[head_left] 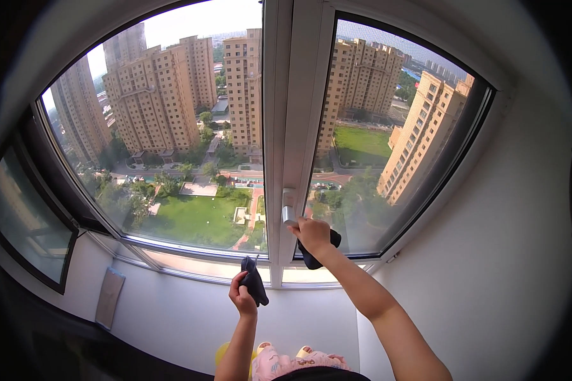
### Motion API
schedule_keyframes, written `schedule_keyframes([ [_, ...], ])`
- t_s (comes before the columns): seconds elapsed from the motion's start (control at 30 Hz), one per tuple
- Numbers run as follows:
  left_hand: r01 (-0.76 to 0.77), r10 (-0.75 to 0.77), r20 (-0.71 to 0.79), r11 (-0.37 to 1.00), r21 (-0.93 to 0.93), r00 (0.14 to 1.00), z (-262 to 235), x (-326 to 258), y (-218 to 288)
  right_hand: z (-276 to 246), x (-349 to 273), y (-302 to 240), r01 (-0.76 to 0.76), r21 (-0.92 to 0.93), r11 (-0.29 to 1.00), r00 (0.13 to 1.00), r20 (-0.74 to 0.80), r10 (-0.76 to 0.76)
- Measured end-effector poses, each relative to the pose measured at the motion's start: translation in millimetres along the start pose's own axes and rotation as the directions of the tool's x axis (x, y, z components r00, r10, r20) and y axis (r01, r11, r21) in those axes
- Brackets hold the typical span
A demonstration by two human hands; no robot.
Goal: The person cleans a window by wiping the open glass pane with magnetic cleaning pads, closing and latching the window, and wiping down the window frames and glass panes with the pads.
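Note:
My right hand point(314, 235) is closed at the lower end of a pale window handle point(288, 208) on the middle frame post. A piece of black cloth point(310, 259) hangs below and behind that hand; how it is held is hidden. Lower and to the left, my left hand point(242, 296) grips another dark folded cloth point(254, 283) between thumb and fingers, just in front of the bottom window frame. Whether these cloths are socks or something else I cannot tell.
A large window pane point(190, 165) lies left of the post, and a narrower right sash point(362, 146) overlooks tall buildings. At far left a dark-framed small pane point(32, 216) sticks out. A beige strip point(110, 298) leans against the white wall point(171, 311). My slippered feet point(305, 351) are below.

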State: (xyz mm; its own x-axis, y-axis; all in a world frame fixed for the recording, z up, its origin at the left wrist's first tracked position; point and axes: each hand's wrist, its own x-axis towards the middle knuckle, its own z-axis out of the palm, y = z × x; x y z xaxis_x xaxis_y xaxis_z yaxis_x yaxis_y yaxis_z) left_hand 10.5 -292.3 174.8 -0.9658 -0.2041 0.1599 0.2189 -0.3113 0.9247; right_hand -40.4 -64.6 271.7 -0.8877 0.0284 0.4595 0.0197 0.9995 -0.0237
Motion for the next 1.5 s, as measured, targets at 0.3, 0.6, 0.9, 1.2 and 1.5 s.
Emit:
schedule_keyframes([
  [0.3,0.114,-0.117,-0.043,0.991,-0.066,0.992,-6.7,-25.7,6.9,27.7,-12.2,-27.0,-0.336,0.436,0.835,0.892,-0.137,0.431],
  [0.6,0.128,-0.07,0.265,0.97,-0.209,0.962,65.5,-12.3,26.6,18.3,-50.4,7.4,-0.365,0.845,0.392,0.725,-0.006,0.689],
  [0.9,-0.065,0.159,0.364,0.964,-0.259,0.918,113.3,23.9,39.9,-85.6,-37.4,13.1,0.007,0.676,-0.737,0.791,0.447,0.418],
  [1.2,-0.372,0.421,0.229,0.9,-0.228,0.878,168.7,73.7,97.7,-202.3,134.2,7.0,0.437,0.837,0.331,0.591,-0.544,0.595],
  [1.5,-0.58,0.594,0.179,0.805,-0.126,0.785,216.5,102.7,151.2,-272.2,234.1,22.8,0.271,0.34,0.9,0.415,-0.885,0.209],
])
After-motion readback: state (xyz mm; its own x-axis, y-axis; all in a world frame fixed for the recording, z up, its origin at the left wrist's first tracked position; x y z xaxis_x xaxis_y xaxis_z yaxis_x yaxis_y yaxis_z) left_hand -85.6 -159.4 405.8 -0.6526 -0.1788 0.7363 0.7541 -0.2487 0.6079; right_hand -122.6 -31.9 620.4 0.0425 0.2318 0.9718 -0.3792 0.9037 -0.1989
